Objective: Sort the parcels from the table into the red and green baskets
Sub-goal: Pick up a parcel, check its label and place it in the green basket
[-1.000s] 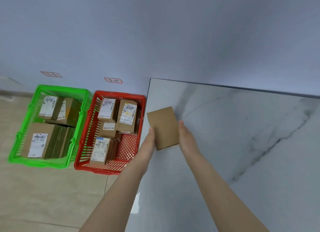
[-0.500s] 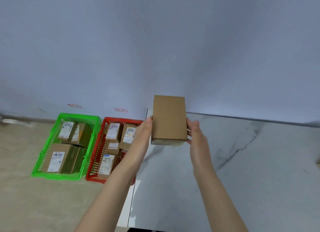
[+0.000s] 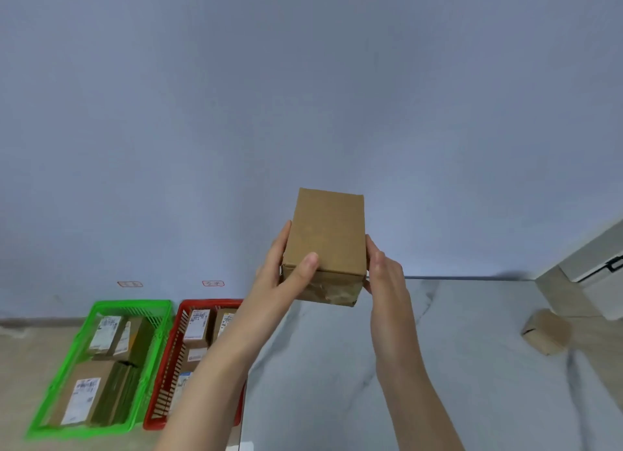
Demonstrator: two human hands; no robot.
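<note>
I hold a plain brown cardboard parcel up in front of me, above the marble table. My left hand grips its left side, thumb curled over the near top edge. My right hand holds its right side, fingers hidden behind the box. No label shows on the faces toward me. On the floor to the left stand the green basket and the red basket, both holding several labelled parcels. My left forearm covers part of the red basket.
A second small brown parcel lies on the table at the right. Behind it at the far right stands a pale cabinet. Two small labels are stuck on the wall above the baskets. Beige floor lies left of the table.
I lifted the parcel off the table and raised it in front of me, tilting it upright. My view has swung up and right, bringing the second parcel into sight.
</note>
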